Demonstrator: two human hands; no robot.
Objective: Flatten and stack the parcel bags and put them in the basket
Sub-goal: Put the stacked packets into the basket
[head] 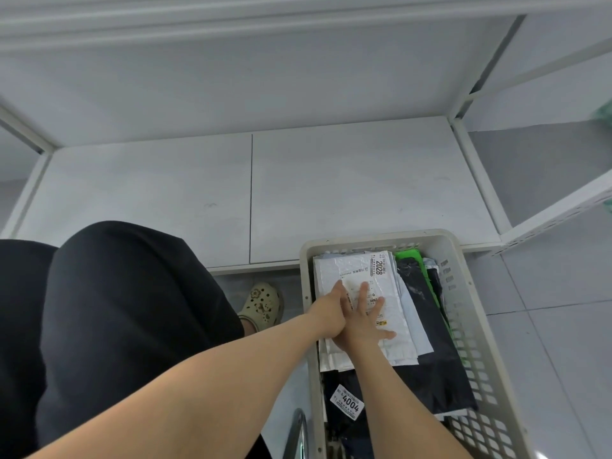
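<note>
Head view: closest, black bags [440, 376] lie in the basket [381, 237]. Just past them, the left hand [331, 313] and right hand [362, 326] press flat, fingers straight, holding nothing, on the white bag [334, 266]. Its long side runs on beyond the fingertips.

Your knee [126, 309], in black cloth, fills the lower left of your view. Just beyond it your foot in a beige perforated clog [263, 304] with a flower charm stands on the pale floor tiles [546, 293]. Ahead of you runs a low white shelf board [347, 193], split by a thin dark seam [251, 193] left of centre. White metal uprights [462, 104] rise at its corners, and the grey underside of a higher shelf [231, 67] spans the top. At your right a second rack shows a perforated white edge [563, 212], with something green [604, 111], too blurred to name, at the far border. A chrome tube [298, 432] curves up at the bottom edge.
</note>
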